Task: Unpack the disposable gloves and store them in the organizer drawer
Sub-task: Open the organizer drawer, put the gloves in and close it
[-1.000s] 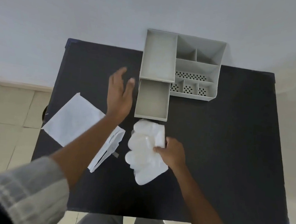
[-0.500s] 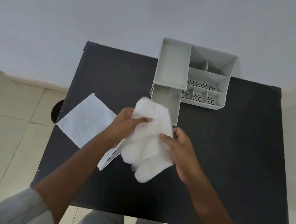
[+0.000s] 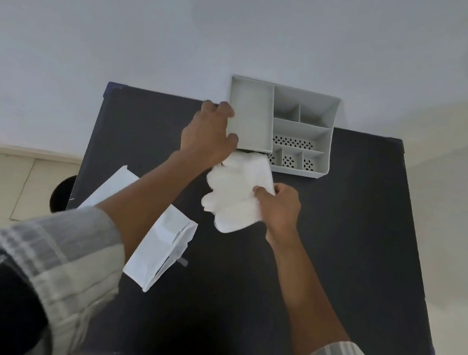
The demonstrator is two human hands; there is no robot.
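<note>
The grey organizer (image 3: 301, 118) stands at the far edge of the black table (image 3: 335, 244), against the wall. My left hand (image 3: 209, 136) grips its left side wall, fingers curled over the rim. A white stack of disposable gloves (image 3: 232, 197) lies over the pulled-out drawer at the organizer's front left, hiding nearly all of the drawer. My right hand (image 3: 279, 209) pinches the right edge of the glove stack. The stack's near end hangs out toward me over the table.
The opened white packaging bag (image 3: 162, 252) lies on the table's left part, partly under my left forearm. A dark round object (image 3: 61, 193) sits on the tiled floor past the table's left edge. The organizer's small compartments hold nothing visible.
My left hand let go of the gloves and moved up to the organizer's left side. My right hand carried the glove stack forward onto the drawer.
</note>
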